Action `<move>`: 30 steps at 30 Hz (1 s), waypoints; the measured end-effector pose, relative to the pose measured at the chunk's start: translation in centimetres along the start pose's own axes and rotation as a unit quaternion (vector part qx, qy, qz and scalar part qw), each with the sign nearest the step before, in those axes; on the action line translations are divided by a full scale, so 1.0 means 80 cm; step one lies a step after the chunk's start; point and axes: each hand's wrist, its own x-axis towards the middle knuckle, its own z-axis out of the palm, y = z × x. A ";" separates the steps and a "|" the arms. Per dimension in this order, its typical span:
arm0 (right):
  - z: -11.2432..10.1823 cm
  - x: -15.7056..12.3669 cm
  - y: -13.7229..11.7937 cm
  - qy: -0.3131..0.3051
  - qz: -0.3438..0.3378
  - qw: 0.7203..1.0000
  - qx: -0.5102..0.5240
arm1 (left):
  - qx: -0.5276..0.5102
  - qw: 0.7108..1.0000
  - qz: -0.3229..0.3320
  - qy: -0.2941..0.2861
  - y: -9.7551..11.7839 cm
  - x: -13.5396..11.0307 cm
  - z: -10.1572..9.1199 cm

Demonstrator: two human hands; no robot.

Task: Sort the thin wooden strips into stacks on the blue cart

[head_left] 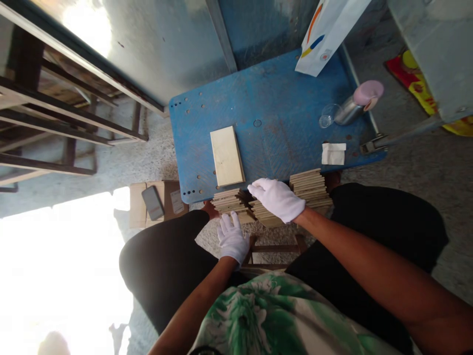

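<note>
My left hand (233,240), in a white glove, is open with its fingers spread. Its fingertips are at the near edge of the left stack of thin wooden boards (229,199); whether they touch is unclear. Also gloved in white, my right hand (278,199) reaches leftward over the middle stack of boards (264,215). Its fingers stretch out slightly bent, and I see nothing held in them. Just right of that hand is another stack of boards (310,189). A pale flat board (227,156) lies on the blue table (273,148), beyond both hands.
At the table's right side are a steel bottle with a pink lid (356,104), a clear cup (325,121) and a folded white paper (333,154). A white bag (325,37) stands behind. Left on the floor, a phone (152,202) lies on cardboard (137,204).
</note>
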 end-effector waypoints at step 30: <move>-0.004 -0.004 -0.003 -0.018 -0.005 0.999 -0.030 | 0.011 0.989 0.023 -0.146 -0.009 0.009 -0.001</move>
